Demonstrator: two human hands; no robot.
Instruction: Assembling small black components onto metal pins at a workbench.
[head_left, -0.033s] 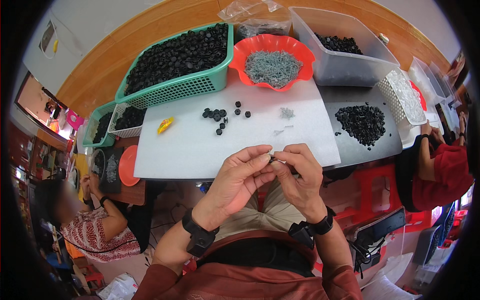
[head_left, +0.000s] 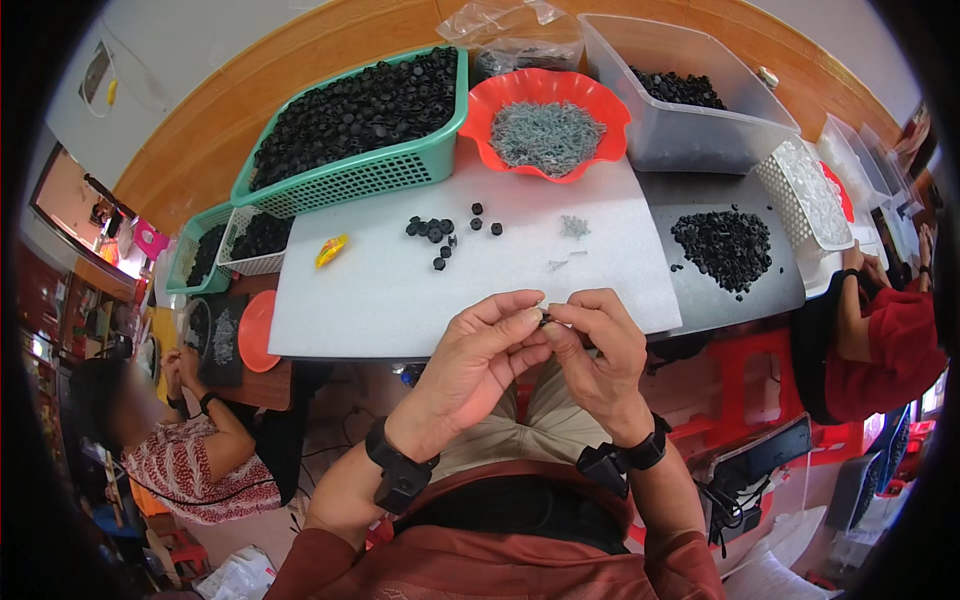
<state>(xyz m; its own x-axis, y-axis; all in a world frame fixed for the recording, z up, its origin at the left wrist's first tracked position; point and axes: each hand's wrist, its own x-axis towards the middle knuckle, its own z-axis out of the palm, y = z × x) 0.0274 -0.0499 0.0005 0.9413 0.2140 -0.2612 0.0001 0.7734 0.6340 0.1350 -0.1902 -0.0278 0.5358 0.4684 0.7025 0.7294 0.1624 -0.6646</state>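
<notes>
My left hand [head_left: 480, 350] and my right hand [head_left: 606, 350] meet just past the table's near edge, fingertips together. Both are closed in a pinch around a small black plastic part [head_left: 545, 319], mostly hidden by the fingers. A thin pale tip, perhaps a screw, shows above my left thumb. Beyond my hands on the white foam sheet [head_left: 370, 310] lie a few loose screws [head_left: 558, 265] and a small pile of screws [head_left: 574, 227]. Farther left sits a group of black plastic caps [head_left: 434, 232].
Behind stand a green basket of black caps [head_left: 345, 178], a red scalloped bowl of screws [head_left: 479, 122] and a clear bin [head_left: 690, 148]. A black parts heap [head_left: 722, 250] lies right. A yellow wrapper [head_left: 330, 250] lies left. People sit at left [head_left: 205, 455] and right [head_left: 885, 345].
</notes>
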